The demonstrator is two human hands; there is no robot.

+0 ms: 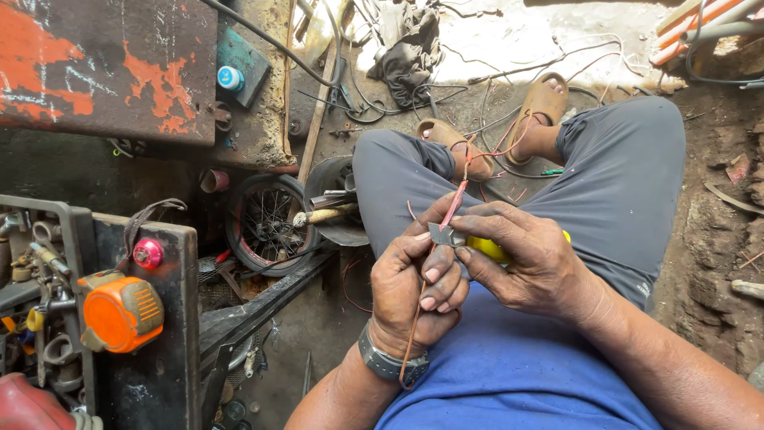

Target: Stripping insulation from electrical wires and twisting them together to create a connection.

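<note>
Item, centre of frame: left hand (418, 291) fingers curled shut, pinching a thin red wire (455, 203) taut so its end meets the blade. Right hand (525, 255) closed around a yellow-handled cutter (487, 248), blade against the wire. Surround: orange engine cover (121, 312) lower left, small wheel (267, 223) left of the knees, over dirt floor (716, 239)

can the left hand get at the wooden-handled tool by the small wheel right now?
Probably not as things stand. The left hand is pinching the red wire against the right hand with its yellow-handled cutter. The wooden-handled tool lies uncovered beside the small wheel, left of the knee.
</note>
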